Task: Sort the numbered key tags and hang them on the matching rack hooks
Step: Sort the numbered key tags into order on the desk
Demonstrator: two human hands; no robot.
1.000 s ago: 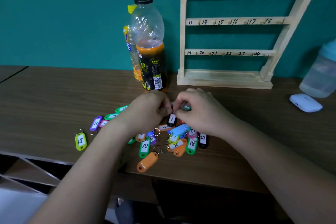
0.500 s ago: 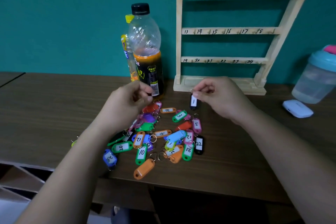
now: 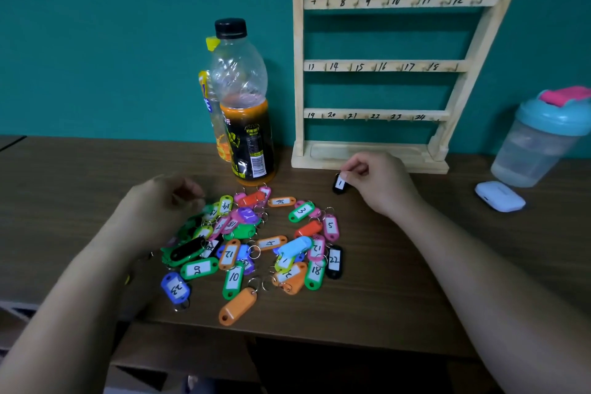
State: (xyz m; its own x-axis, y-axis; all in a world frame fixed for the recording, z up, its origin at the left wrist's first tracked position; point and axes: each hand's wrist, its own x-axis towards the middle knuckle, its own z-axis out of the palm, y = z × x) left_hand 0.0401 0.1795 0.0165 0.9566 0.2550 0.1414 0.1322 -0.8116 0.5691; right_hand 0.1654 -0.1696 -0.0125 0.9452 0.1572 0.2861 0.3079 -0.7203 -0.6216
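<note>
A heap of several coloured key tags [image 3: 256, 246] with handwritten numbers lies on the brown table [image 3: 399, 291]. My right hand [image 3: 380, 184] pinches the ring of a black tag marked 1 [image 3: 340, 184], which dangles just in front of the wooden rack's base. The wooden rack [image 3: 377, 67] leans against the teal wall; its visible rows read 7 to 12, 13 to 18 and 19 to 24, and no hook in view bears a tag. My left hand [image 3: 160, 205] hovers blurred over the heap's left side, fingers loosely curled, holding nothing.
A half-full orange drink bottle [image 3: 244, 112] with a second bottle behind it stands left of the rack. A teal-lidded shaker cup [image 3: 540, 137] and a white earbud case [image 3: 499, 196] sit at the right. The table's front edge runs just below the heap.
My right hand has carried the black tag 1 away from the heap toward the rack's base. My left hand let go of it and dropped back to the left. The camera tilted up.
</note>
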